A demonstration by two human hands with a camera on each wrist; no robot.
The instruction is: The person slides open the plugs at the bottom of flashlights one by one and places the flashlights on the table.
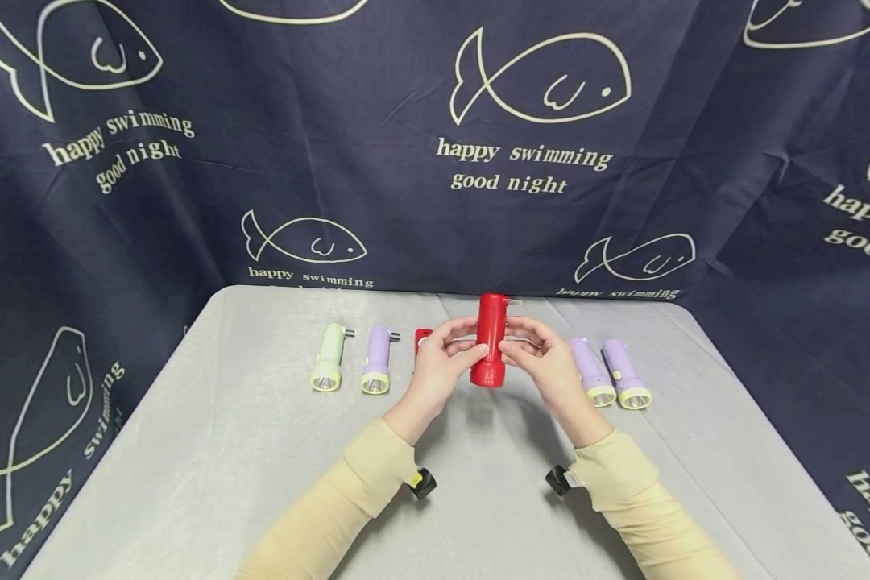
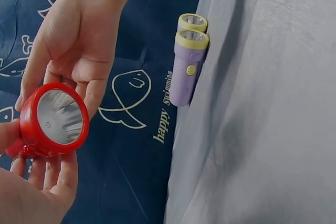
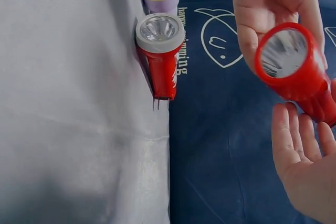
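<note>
Dark blue cloth (image 1: 377,105), grey worktop (image 1: 486,515), two hands and a raised red flashlight (image 1: 491,326).
The cloth, printed with fish outlines and lettering, hangs behind the worktop. Pale yellow sleeves (image 1: 319,503) lead to the left hand (image 1: 440,361) and right hand (image 1: 548,364), both grasping the red flashlight, thumbs on its near side, fingers behind; it is held above the worktop between them, lens end toward the person. Two purple flashlights (image 1: 625,374) lie just beside each other past the right hand. Past the left hand lie a grey-rimmed red flashlight (image 3: 164,69), partly hidden by that hand in the head view, then a third purple one (image 1: 379,354) and a pale green one (image 1: 330,350). Smaller are the black wrist devices (image 1: 422,483); smallest, the metal prongs (image 1: 515,302) on the raised flashlight.
</note>
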